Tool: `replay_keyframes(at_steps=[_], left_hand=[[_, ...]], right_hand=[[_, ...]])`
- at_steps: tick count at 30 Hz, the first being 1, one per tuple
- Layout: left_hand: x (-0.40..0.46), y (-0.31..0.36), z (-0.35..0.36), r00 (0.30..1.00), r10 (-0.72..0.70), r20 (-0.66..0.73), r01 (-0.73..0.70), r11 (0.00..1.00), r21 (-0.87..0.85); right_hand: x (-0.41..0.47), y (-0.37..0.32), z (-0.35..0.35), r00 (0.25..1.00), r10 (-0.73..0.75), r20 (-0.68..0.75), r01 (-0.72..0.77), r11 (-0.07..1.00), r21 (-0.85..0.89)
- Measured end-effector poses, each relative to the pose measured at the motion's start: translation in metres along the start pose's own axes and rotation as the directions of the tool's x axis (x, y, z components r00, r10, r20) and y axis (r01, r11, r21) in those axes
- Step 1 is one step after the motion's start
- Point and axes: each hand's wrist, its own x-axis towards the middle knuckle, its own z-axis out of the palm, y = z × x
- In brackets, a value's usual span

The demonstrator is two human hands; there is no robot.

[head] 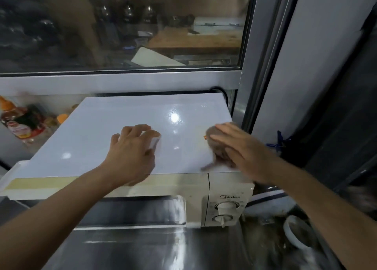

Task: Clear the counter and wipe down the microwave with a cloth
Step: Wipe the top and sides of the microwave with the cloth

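A white microwave point(122, 127) fills the middle of the view, its glossy top facing me and its door and two dials below. My left hand point(130, 149) rests on the top near the middle, fingers curled over a small white object point(155, 142) that I cannot identify. My right hand point(242, 149) presses a brownish-grey cloth point(217, 145) flat on the top's right front corner. The cloth is blurred with motion and partly hidden under my palm. A small red and yellow sticker point(205, 137) peeks out beside the cloth.
Sauce bottles point(18, 122) stand to the left behind the microwave. A window point(122, 29) runs along the back above it. A steel counter point(142, 249) lies in front. A white bowl point(293, 233) sits at the lower right, and a blue clip point(278, 141) hangs at the right.
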Motion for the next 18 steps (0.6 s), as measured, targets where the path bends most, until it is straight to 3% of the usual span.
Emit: replay_keyframes(at_steps=[5,8,12,14,16,18], left_hand=[[-0.012,-0.032,-0.005,0.996,-0.09,0.022,0.091,0.996,-0.026],[-0.019,-0.04,-0.004,0.998,-0.052,0.019,0.053,0.995,-0.078],[-0.024,-0.06,-0.01,1.0,-0.012,0.019,0.014,0.996,-0.088],[-0.028,-0.078,-0.016,0.998,-0.056,0.007,0.057,0.996,-0.073],[-0.033,-0.094,-0.019,0.994,-0.111,0.0,0.111,0.993,-0.05],[-0.037,-0.102,-0.02,0.991,-0.136,0.013,0.136,0.99,-0.037]], right_hand=[[0.064,-0.007,0.006,0.994,0.106,-0.002,-0.105,0.982,-0.155],[0.044,-0.034,0.017,1.0,-0.03,-0.005,0.028,0.985,-0.169],[0.017,-0.072,0.028,0.964,-0.252,0.082,0.251,0.968,0.023],[0.032,-0.08,0.03,0.952,-0.282,0.118,0.276,0.959,0.069],[0.062,-0.079,0.034,0.964,-0.249,0.094,0.242,0.967,0.08],[0.098,-0.078,0.039,0.992,-0.105,0.07,0.101,0.994,0.051]])
